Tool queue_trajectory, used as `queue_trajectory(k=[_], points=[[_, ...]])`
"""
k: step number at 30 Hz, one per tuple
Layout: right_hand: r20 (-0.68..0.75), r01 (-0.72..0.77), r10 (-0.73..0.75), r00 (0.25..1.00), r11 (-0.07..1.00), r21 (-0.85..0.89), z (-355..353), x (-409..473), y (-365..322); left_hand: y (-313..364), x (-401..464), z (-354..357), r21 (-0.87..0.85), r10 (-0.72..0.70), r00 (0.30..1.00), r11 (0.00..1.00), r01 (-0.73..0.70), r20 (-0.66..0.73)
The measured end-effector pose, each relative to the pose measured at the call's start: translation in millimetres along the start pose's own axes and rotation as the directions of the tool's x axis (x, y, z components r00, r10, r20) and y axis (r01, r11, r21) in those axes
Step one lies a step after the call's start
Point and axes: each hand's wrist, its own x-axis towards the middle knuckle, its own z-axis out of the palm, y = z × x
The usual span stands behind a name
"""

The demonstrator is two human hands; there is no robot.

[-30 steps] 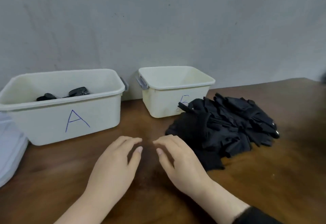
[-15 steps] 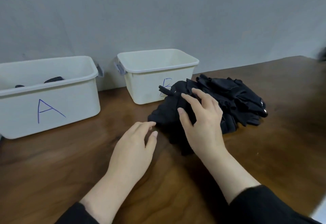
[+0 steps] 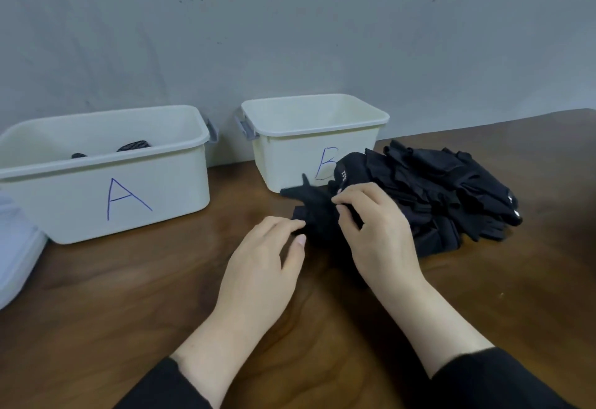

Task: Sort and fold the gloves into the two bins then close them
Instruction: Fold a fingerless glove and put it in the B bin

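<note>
Beside bin B (image 3: 290, 150), limp black glove (image 3: 314, 207), right grip (image 3: 375, 231) pinching it, left (image 3: 264, 266) relaxed.

Bare table (image 3: 129, 295) before both bins (image 3: 106, 195); glove pile (image 3: 451, 195) crowds, perhaps touches, bin B (image 3: 290, 150).

The place looked like a plain staged work or sorting station rather than a lived-in home. A dark brown wood-grain table (image 3: 129, 312) stood against a bare grey wall with scuff marks (image 3: 290, 21). Two cream plastic bins, one hand-lettered "A" in blue marker (image 3: 129, 202) and one lettered "B" (image 3: 290, 163), sat on it beside a heap of black fabric gloves (image 3: 435, 189).
</note>
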Motion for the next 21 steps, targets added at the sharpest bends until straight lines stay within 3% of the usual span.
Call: queue_trajectory(k=[4, 6, 9, 11, 13, 15, 18, 21], points=[[0.000, 0.108, -0.108, 0.994, 0.988, 0.106, -2, -3, -19, -15, -3, -19, -0.041, -0.032, 0.986, 0.999, 0.026, -0.162], [-0.014, 0.092, -0.091, 0.996, 0.973, 0.210, -1, -4, -34, -25, -9, -36, -0.039, -0.035, 0.959, 0.999, 0.025, -0.281], [0.064, -0.165, 0.153, 0.986, 0.868, 0.469, 7, -5, -69, -42, -23, -64, 0.026, 0.012, 0.906, 1.000, -0.002, -0.423], [0.145, -0.376, 0.365, 0.920, 0.712, 0.593, 20, -6, -86, -51, -31, -80, 0.066, 0.039, 0.882, 0.998, -0.009, -0.470], [0.278, -0.550, 0.490, 0.826, 0.597, 0.584, 33, -8, -93, -58, -39, -92, 0.110, 0.053, 0.885, 0.994, -0.002, -0.463], [0.426, -0.595, 0.428, 0.797, 0.678, 0.431, 41, -14, -94, -64, -44, -98, 0.167, 0.031, 0.918, 0.985, 0.039, -0.396], [0.521, -0.325, 0.222, 0.824, 0.939, 0.114, 40, -26, -93, -71, -48, -99, 0.222, -0.009, 0.974, 0.973, 0.061, -0.226], [0.508, -0.113, 0.050, 0.860, 0.989, 0.093, 35, -28, -91, -69, -50, -94, 0.272, -0.055, 0.998, 0.961, 0.044, 0.035]])
